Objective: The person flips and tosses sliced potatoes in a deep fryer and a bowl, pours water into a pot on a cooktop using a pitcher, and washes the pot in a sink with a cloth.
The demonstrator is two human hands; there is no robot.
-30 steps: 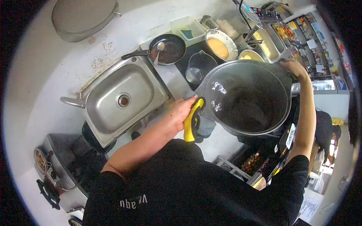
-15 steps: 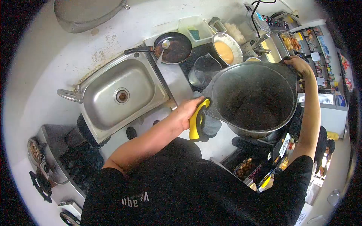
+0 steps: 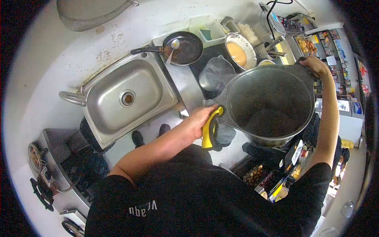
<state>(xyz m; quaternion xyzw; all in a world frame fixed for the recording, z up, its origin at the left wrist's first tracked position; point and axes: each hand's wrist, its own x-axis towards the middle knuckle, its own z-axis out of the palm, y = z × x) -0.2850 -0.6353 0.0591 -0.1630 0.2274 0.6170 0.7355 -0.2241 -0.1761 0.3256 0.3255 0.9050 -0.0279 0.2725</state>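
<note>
A large dark grey pot (image 3: 272, 136) hangs in front of me, its wide mouth tilted toward me and its inside dark and hazy. My left hand (image 3: 201, 117) is closed at the pot's left handle, with a yellow-and-black pad (image 3: 208, 134) and a grey cloth (image 3: 225, 134) bunched there. At the far right, my right hand (image 3: 314, 65) wraps round the opposite handle, with something dark under the fingers. Whatever lies deep in the pot cannot be made out.
To the left is a steel sink (image 3: 148, 85). A frying pan (image 3: 192, 50) with a spoon, a clear jug (image 3: 215, 75) and a bowl of orange-beige mixture (image 3: 250, 49) stand behind the pot. Food containers (image 3: 256, 175) sit below it. A sieve (image 3: 85, 15) hangs on the wall.
The pot and both hands have shifted slightly to the right in view, as have the nearby counter items. Both hands keep their hold, and more of the feet shows below the sink.
</note>
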